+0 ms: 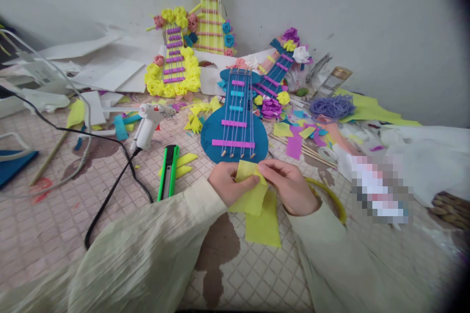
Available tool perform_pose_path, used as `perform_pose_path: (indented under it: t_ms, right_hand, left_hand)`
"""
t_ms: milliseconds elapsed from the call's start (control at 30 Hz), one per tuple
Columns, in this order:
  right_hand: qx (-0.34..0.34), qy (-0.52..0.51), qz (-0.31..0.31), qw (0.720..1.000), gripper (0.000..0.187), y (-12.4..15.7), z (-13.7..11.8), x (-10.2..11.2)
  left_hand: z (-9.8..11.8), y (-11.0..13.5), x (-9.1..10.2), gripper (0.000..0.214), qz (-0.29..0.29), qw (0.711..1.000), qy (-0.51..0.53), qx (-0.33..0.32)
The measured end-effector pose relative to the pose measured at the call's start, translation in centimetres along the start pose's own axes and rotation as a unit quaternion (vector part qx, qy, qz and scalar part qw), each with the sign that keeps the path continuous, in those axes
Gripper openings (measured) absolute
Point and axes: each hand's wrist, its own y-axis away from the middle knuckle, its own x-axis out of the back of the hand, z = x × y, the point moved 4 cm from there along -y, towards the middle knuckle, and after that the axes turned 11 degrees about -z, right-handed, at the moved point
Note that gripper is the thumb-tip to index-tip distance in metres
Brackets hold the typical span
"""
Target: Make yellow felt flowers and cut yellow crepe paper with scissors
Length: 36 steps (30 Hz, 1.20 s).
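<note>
Between my two hands is a piece of yellow crepe paper (pixel 253 195). My left hand (pixel 228 185) pinches it with the thumb laid across its front. At its upper right edge, the thumb and fingers of my right hand (pixel 292 187) close on the same paper. Another yellow paper strip (pixel 263 232) hangs or lies below; whether it is joined to the held one I cannot tell. Just beyond my hands lies a blue cardboard guitar (pixel 235 117) with white strings and pink and light blue bars.
To the left are a green box cutter (pixel 169 171) and a white glue gun (pixel 147 127) with a black cord. Flower-trimmed paper instruments (pixel 174 58) lean at the back. Paper scraps (pixel 293 142), wooden sticks and purple string (pixel 332 106) lie to the right.
</note>
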Motion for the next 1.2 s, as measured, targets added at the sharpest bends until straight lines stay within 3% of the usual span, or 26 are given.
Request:
perform_pose_path:
  t_ms: [300,600,867,1200]
  right_hand:
    - [0.010,0.044,0.009,0.999,0.018,0.0,-0.3,0.1]
    - [0.058,0.133,-0.010,0.989,0.018,0.3,-1.7,-0.5]
    - [0.043,0.168,0.008,0.985,0.021,0.3,-1.4,-0.1]
    - [0.025,0.165,0.019,0.986,0.021,0.3,-1.7,-0.2]
  left_hand:
    - [0.1,0.0,0.0,0.023,0.001,1.000,0.012,-0.002]
    - [0.2,0.0,0.3,0.027,0.041,0.999,-0.014,-0.010]
    - [0.0,-0.1,0.4,0.030,0.025,1.000,0.005,-0.010]
    - [0.1,0.0,0.8,0.029,0.045,0.999,0.003,0.006]
